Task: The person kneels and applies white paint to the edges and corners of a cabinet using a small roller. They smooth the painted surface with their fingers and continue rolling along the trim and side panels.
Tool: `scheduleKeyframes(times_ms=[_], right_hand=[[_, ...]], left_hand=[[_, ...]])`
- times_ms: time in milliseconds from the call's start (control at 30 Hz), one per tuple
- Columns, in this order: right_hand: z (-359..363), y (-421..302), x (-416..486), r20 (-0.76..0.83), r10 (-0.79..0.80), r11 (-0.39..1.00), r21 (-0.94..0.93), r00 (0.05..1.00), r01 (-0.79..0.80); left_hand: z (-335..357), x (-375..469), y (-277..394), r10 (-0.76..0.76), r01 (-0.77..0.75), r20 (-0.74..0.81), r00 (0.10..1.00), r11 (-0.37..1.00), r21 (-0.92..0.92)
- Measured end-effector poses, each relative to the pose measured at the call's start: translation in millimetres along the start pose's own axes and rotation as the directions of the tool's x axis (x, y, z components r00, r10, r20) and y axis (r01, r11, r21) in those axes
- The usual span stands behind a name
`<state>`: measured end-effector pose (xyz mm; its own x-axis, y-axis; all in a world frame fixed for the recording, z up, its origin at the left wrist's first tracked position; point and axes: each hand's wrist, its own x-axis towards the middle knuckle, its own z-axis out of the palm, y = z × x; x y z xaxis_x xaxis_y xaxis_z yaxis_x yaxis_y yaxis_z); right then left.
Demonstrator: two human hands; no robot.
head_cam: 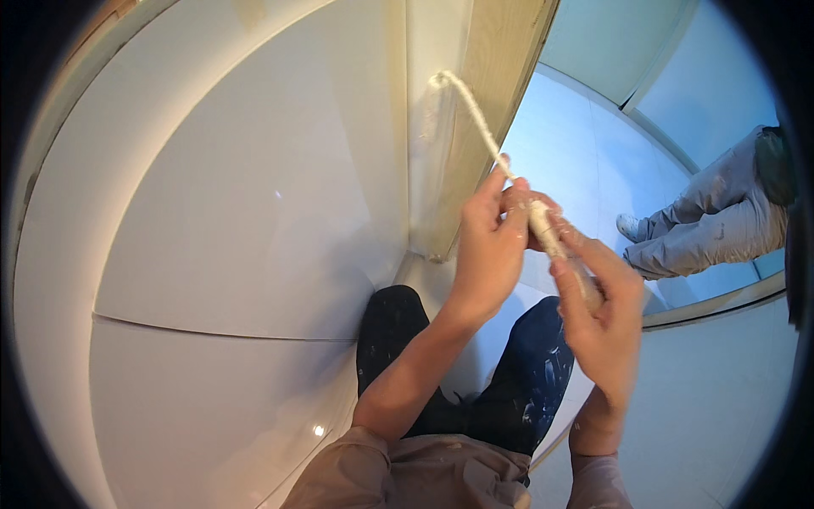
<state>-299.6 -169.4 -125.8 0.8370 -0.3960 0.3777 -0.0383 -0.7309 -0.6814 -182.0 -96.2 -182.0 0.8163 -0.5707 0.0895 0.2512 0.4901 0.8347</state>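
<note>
A thin, pale, coated strand, rope-like (pixel 474 111), curves from a spot high on the narrow wall edge down to my fingers; its exact material cannot be told. My left hand (pixel 493 235) pinches its lower end between thumb and fingers. Just right of it, my right hand (pixel 594 286) grips a pale, thick, roll-like piece (pixel 545 229), partly hidden by the fingers and blurred lower down. Whitish residue marks the fingers of both hands. Behind the strand stands a wooden door frame or panel edge (pixel 493 83).
Large, glossy pale wall panels (pixel 241 210) rise close on the left. Through the opening at right, another person's legs (pixel 712 223) in stained trousers show above a pale floor (pixel 566 140). My knees, in dark, paint-spotted trousers (pixel 540 362), are below my hands.
</note>
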Motion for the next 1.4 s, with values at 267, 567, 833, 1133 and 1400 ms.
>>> scheduleKeyframes(times_ms=[267, 567, 833, 1133, 1400], right_hand=[[-6.0, -5.2, 15.3, 0.015, -0.010, 1.000, -0.005, 1.000, 0.010], [-8.4, -10.6, 11.3, -0.028, -0.127, 0.990, -0.067, 0.992, 0.125], [-22.0, -24.4, 5.1, -0.123, -0.033, 0.992, 0.117, 0.992, 0.048], [-25.9, -33.6, 26.1, -0.045, -0.004, 1.000, 0.003, 0.999, 0.004], [-36.4, -37.0, 35.3, -0.010, -0.015, 0.998, 0.068, 1.000, 0.015]], left_hand=[[2.6, 11.6, 21.2, 0.065, -0.068, -0.054, 0.996, 0.996, -0.062], [7.8, 7.4, 17.0, 0.051, -0.051, -0.004, 0.999, 0.999, -0.003], [19.2, 3.5, 31.5, 0.083, -0.084, 0.073, 0.994, 0.996, 0.007], [11.1, 19.9, 43.0, 0.119, -0.116, 0.103, 0.988, 0.993, -0.031], [22.2, 21.6, 61.4, 0.084, -0.085, 0.076, 0.994, 0.996, 0.010]])
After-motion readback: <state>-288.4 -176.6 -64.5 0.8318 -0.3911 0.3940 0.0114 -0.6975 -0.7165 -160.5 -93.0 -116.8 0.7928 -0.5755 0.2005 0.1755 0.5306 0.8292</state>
